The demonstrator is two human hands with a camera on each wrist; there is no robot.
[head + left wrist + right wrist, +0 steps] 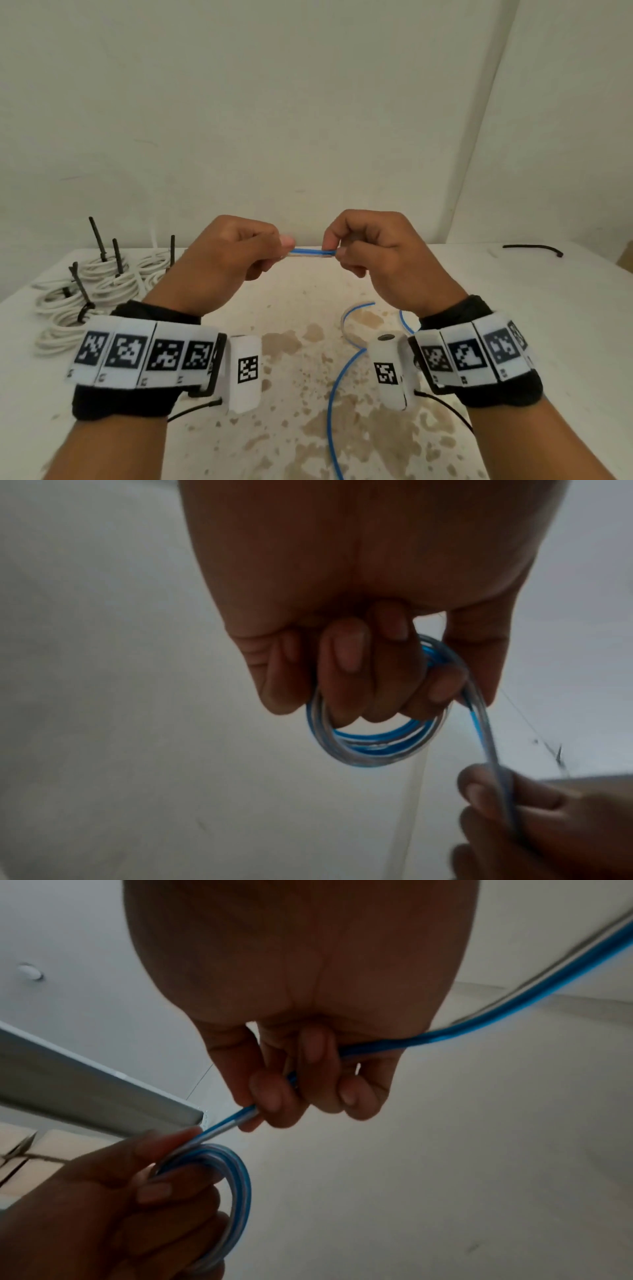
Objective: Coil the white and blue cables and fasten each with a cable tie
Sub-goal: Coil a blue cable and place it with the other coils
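A thin blue cable [313,253] runs taut between my two raised hands above the table. My left hand [239,255] grips a small coil of several blue turns [369,746] wound round its curled fingers. My right hand [363,250] pinches the running strand [240,1118] just beside the coil; the coil [236,1183] shows below it in the right wrist view. The rest of the blue cable [337,387] hangs down and trails across the table toward me. White cable coils [85,294] bound with black ties [82,301] lie at the table's left.
The white table [308,342] has brown stains across its middle. A loose black cable tie [534,247] lies at the far right near the back edge. A pale wall stands close behind the table.
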